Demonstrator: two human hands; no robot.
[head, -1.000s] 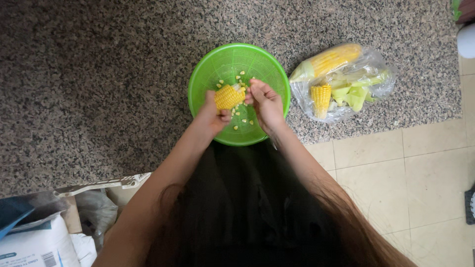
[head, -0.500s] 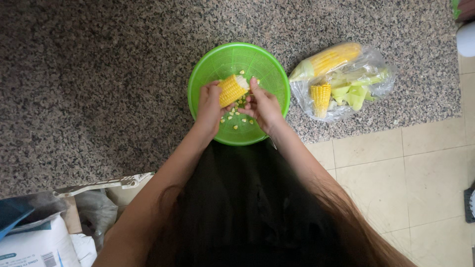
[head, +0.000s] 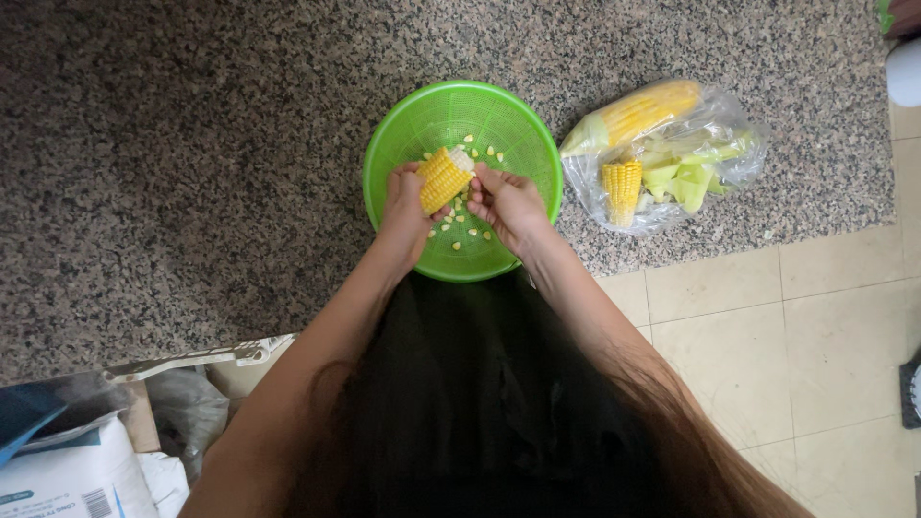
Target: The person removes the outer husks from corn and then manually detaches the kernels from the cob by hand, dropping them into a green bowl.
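Note:
A piece of yellow corn cob (head: 444, 176) is gripped in my left hand (head: 407, 205) above a round green plastic bowl (head: 518, 125) on a speckled granite counter. My right hand (head: 508, 203) touches the cob's near end with its fingertips, thumb pressing at the kernels. Several loose yellow kernels (head: 467, 223) lie on the bowl's bottom. Part of the cob's far end looks stripped and pale.
A clear plastic bag (head: 672, 153) to the right of the bowl holds more corn cobs and green husk pieces. The granite counter (head: 192, 163) ends at a beige tiled floor (head: 796, 355). A white sack and boxes sit at lower left.
The cob has tilted and shifted slightly left in my left hand; my right hand has slid to its near end. A few more kernels lie in the bowl.

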